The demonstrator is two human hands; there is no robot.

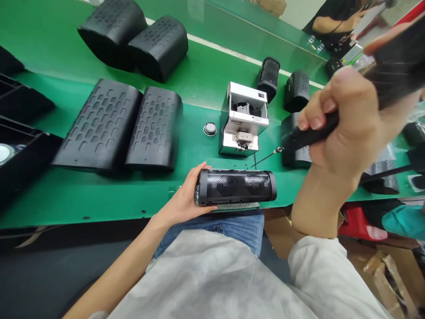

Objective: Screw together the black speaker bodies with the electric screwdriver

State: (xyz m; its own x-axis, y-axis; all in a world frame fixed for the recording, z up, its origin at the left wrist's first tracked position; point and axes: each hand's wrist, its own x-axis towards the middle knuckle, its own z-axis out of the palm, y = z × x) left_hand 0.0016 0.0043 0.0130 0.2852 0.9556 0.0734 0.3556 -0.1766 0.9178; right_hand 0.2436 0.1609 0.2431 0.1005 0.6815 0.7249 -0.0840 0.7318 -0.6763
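My left hand point(187, 197) is closed around the left end of a black speaker point(237, 186), which lies lengthwise at the front edge of the table with two round mesh drivers showing. My right hand point(353, 104) grips a black electric screwdriver point(307, 135), raised to the right. Its thin bit points down and left, the tip just above the speaker's far edge in the picture; I cannot tell whether it touches anything. Behind the speaker stands a white screw feeder point(244, 119). A few tiny dark screws point(241, 166) lie between the two.
Left on the green table point(109, 195) are several black speaker housings point(99, 124). A small round metal part point(210, 129) lies beside the feeder. More black speakers point(296, 91) stand to the right. Across the table, another person's arm point(332, 24) shows. Cardboard boxes point(279, 230) are below.
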